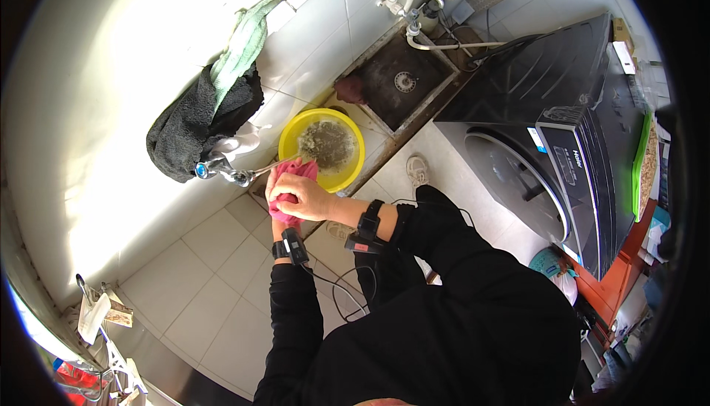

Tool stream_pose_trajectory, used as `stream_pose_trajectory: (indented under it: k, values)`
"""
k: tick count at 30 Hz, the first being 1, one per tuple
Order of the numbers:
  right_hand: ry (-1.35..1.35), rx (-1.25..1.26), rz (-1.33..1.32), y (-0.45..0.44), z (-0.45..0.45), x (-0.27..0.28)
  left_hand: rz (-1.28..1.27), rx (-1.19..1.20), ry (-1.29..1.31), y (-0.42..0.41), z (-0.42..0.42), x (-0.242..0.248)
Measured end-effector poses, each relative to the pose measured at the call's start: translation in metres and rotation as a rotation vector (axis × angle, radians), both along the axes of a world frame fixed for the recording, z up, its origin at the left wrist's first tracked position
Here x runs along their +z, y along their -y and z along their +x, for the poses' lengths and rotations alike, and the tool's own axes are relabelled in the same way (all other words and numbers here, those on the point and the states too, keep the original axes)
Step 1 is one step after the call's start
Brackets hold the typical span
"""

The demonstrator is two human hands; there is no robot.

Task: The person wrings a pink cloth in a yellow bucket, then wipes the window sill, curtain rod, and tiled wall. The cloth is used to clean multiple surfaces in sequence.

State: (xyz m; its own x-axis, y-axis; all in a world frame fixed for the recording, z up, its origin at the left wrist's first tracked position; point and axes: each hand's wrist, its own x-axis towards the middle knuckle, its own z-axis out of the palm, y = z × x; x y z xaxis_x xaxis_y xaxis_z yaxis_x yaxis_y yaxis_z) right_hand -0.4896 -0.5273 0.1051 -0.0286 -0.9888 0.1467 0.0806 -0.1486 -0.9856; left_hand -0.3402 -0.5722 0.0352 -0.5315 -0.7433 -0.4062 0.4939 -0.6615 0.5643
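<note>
Both my hands grip a pink cloth [299, 171] at the near left rim of a yellow plastic basin [359, 151]. My right hand [305, 195] lies on top, its fingers curled over the cloth. Behind and below it, my left hand [273, 181] is partly hidden by the cloth and the right hand. Murky, sudsy water [328, 145] stands in the basin. A chrome wall tap [224, 173] is just left of my hands, and a thin stream of water runs from it towards them.
A dark floor basin with a drain [405, 81] lies beyond the yellow basin, a reddish-brown cloth [349, 90] at its edge. Black [183, 128] and green towels [242, 51] hang at left. A washing machine [516, 178] stands at right. A cable runs from my wrist devices.
</note>
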Motion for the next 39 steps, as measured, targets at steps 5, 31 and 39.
stream_pose_trajectory:
  k: [5,31,39]
  values:
    - [-0.503,-0.331,0.315,0.029,-0.028,-0.025,0.431,0.118,0.16,0.005,-0.036,0.008]
    - [0.171,0.002,0.509,0.04,-0.019,-0.036,0.363,0.285,0.161,0.015,-0.003,0.017]
    - [-0.56,-0.033,-0.127,0.01,-0.002,0.005,0.159,0.04,-0.267,0.039,0.032,-0.052]
